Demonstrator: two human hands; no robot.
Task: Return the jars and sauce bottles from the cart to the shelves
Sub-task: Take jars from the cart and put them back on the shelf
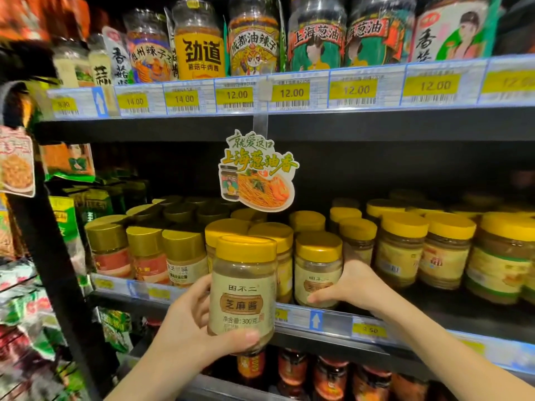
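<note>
Lower centre of frame, item one: sesame-paste jar [243, 287], yellow lid, beige label. It is upright, off the shelf, and held in front of the middle shelf [333, 319]. The left hand [185, 322] wraps it from the left, thumb across the base, so the label faces outward, probably for matching against the stock.

Right of centre, item two: matching jar [317, 270], front row of the middle shelf. The right hand [347, 285] grips its right side, thumb on the label. This looks like steadying or shifting the jar to open a slot beside it.

Surrounding stock: yellow-lidded jars [402, 250] fill the row to the right and gold-lidded jars [144, 250] the row to the left.

Upper centre: promotional tag [257, 172] hanging from the upper shelf [289, 94].

Bottom edge: red-sauce jars [330, 374] on the shelf below.

Cart: not in view.

Status, judged: held jar not yet placed.
</note>
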